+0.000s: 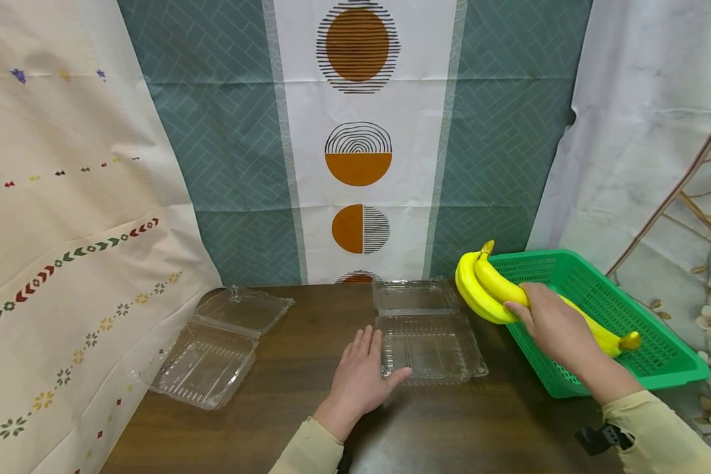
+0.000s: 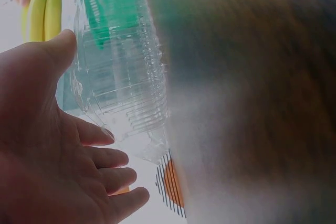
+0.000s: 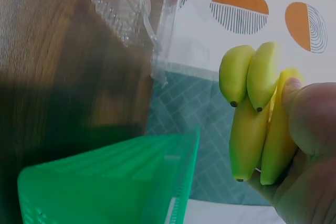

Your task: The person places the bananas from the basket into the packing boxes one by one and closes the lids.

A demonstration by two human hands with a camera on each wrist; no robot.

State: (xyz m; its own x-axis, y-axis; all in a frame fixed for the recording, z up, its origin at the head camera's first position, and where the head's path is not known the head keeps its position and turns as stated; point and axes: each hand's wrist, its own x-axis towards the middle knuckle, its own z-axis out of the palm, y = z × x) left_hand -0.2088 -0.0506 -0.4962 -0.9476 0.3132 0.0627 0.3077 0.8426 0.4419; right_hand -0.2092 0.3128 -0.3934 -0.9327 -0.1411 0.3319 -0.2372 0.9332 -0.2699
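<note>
My right hand (image 1: 553, 326) grips yellow toy-like bananas (image 1: 494, 289) above the near left part of a green basket (image 1: 663, 382). One stem points up at the left, and another stem end shows past the hand at the lower right. In the right wrist view several bananas (image 3: 249, 140) with dark tips stick out from the grip, the thumb lying over them. My left hand (image 1: 358, 378), fingers straight, is at the left edge of an opened clear plastic clamshell container (image 1: 429, 349); whether it touches the rim I cannot tell.
A second opened clear clamshell container (image 1: 204, 365) lies at the left of the brown table (image 1: 284, 428). Patterned cloths hang at the back, the left (image 1: 65, 263) and the right. The basket stands against the right cloth.
</note>
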